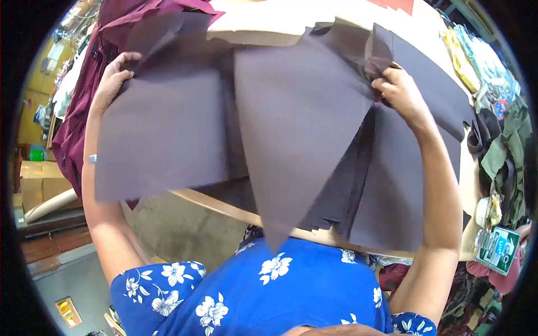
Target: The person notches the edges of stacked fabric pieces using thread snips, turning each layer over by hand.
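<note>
Dark grey-brown fabric (286, 123) hangs spread between my two hands, blurred in places, with a pointed corner reaching down over the table's front edge. At the upper left my left hand (119, 78) is closed on the fabric's edge, thumb and fingers pinching it. My right hand (397, 89), at the upper right, grips a bunched part of the fabric. Under and beside it lie more dark cut pieces (392, 185), stacked in layers on the pale table (255, 37). The fabric hides part of the stack.
Maroon cloth (78, 134) drapes over the table's left side. Along the right edge are green and dark cloth scraps (504, 151) and a green-and-white box (497, 251). Cardboard boxes (45, 182) stand at the far left. Reddish material (395, 4) lies at the top.
</note>
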The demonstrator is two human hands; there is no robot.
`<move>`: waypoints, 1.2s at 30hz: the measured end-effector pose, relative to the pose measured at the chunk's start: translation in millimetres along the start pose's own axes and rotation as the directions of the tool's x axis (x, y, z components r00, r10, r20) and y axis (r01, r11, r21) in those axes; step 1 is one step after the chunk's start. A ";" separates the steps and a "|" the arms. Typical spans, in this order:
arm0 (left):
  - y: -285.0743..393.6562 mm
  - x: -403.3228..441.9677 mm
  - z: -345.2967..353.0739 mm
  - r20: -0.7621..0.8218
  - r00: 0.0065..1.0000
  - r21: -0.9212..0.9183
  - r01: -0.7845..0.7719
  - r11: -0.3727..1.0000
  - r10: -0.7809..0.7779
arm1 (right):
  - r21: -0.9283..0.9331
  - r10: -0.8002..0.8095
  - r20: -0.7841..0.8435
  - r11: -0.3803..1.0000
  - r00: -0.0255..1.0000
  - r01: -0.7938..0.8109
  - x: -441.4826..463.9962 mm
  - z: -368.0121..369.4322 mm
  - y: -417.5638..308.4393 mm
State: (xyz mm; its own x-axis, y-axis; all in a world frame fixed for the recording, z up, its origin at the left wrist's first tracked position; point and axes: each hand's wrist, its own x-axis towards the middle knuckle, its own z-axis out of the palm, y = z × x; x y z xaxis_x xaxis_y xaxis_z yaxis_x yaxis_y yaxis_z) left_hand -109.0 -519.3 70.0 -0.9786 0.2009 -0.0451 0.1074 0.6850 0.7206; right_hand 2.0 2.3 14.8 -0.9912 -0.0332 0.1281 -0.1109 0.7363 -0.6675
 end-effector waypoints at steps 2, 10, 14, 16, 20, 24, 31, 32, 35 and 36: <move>-26.8 19.2 2.1 0.013 0.999 0.237 -0.036 0.971 0.033 | -0.126 0.117 0.119 0.987 0.986 -0.102 7.1 4.8 7.7; -39.5 44.8 56.8 0.057 0.909 0.685 -0.336 0.646 0.412 | -0.667 0.017 -0.080 0.742 0.997 -0.066 19.9 27.0 -6.9; -31.9 48.9 55.5 0.083 0.988 0.706 -0.152 0.692 0.132 | -0.656 -0.014 -0.170 0.748 0.985 -0.103 21.7 27.1 7.5; -44.9 51.9 51.6 0.047 0.988 0.636 -0.145 0.758 0.150 | -0.584 -0.005 -0.210 0.802 0.978 -0.122 22.4 27.7 13.2; -43.1 38.0 51.4 -0.015 0.991 0.513 -0.104 0.852 0.130 | -0.468 0.075 -0.187 0.870 0.979 -0.156 23.2 25.5 0.1; -30.6 -10.1 59.2 -0.023 0.999 0.078 0.051 0.996 -0.050 | -0.434 0.064 -0.165 0.891 0.984 -0.130 20.5 30.8 -5.1; -25.4 -56.1 88.7 -0.223 0.948 0.512 -0.084 0.855 0.227 | -0.643 -0.181 -0.134 0.764 0.974 0.054 27.8 44.9 17.0; -25.5 -52.0 86.2 -0.202 0.939 0.577 -0.116 0.808 0.278 | -0.652 -0.181 -0.123 0.756 0.976 0.058 28.1 44.7 16.2; -40.2 -35.6 72.5 -0.056 0.907 0.829 -0.190 0.526 0.416 | -0.672 -0.180 -0.107 0.738 0.978 0.062 28.5 43.9 14.5; -53.4 -28.3 63.7 0.022 0.903 0.886 -0.216 0.411 0.428 | -0.675 -0.179 -0.105 0.735 0.978 0.062 28.3 43.5 15.2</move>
State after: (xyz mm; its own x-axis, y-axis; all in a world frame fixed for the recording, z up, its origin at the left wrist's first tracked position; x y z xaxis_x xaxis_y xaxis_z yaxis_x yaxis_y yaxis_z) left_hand -75.9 -516.9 -11.3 -0.8342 0.4901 0.2526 0.4112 0.8582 -0.3072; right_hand -30.9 -16.9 -23.6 -0.9422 -0.0928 0.3219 -0.0939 0.9955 0.0122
